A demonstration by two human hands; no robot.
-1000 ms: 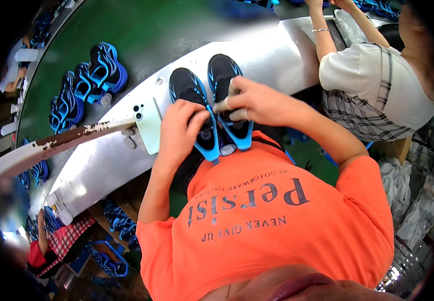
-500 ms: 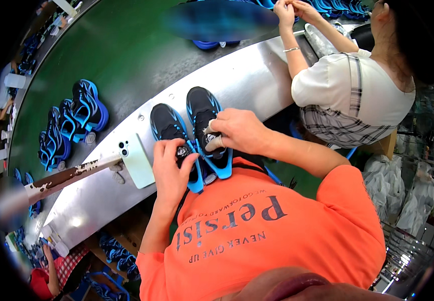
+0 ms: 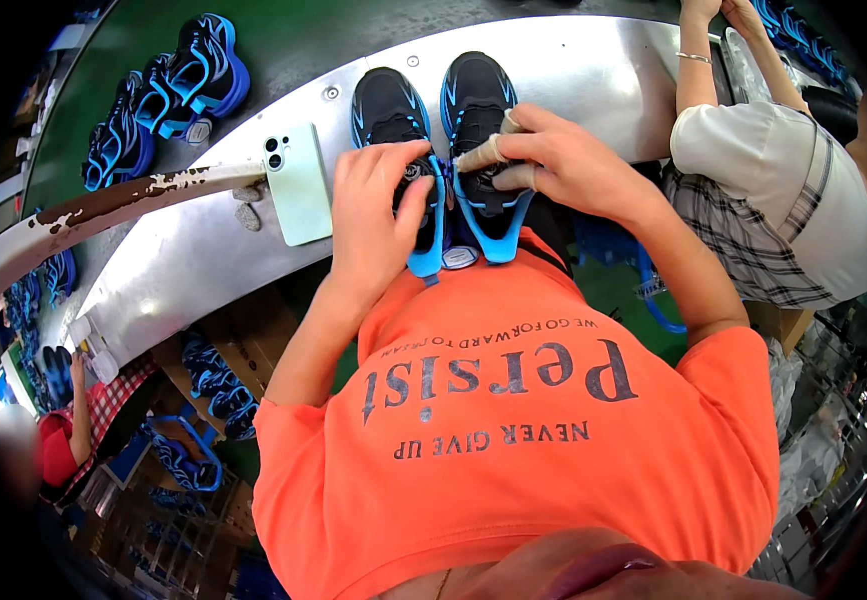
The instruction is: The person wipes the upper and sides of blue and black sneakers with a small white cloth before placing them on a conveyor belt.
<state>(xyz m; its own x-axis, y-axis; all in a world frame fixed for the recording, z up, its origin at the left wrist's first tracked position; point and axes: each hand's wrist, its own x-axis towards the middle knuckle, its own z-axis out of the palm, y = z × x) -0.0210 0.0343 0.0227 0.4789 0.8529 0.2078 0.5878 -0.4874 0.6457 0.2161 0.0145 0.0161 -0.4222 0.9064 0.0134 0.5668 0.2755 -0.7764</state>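
Note:
Two black-and-blue sneakers stand side by side at the metal table's near edge, toes pointing away from me. My left hand (image 3: 378, 205) bends its thumb and fingers around the tongue of the left sneaker (image 3: 387, 105), by a small round piece. At the right sneaker (image 3: 479, 90), my right hand (image 3: 558, 160) has its fingers closed at the tongue and collar. Pale coverings wrap several of its fingertips. The hands partly hide both shoe openings. A tag-like grey piece (image 3: 459, 257) shows between the heels.
Left of the shoes a pale green phone (image 3: 298, 185) lies beside a rusty, peeling bar (image 3: 123, 200). More blue-and-black sneakers (image 3: 203, 70) stand on the green surface (image 3: 293, 40). A co-worker in a white top (image 3: 753, 150) sits at right; another person in red (image 3: 58, 445) is at lower left.
My view has shifted, so the table and shoes sit higher in the picture. My right fingers have moved a little toward the gap between the shoes; my left hand stays at the left sneaker.

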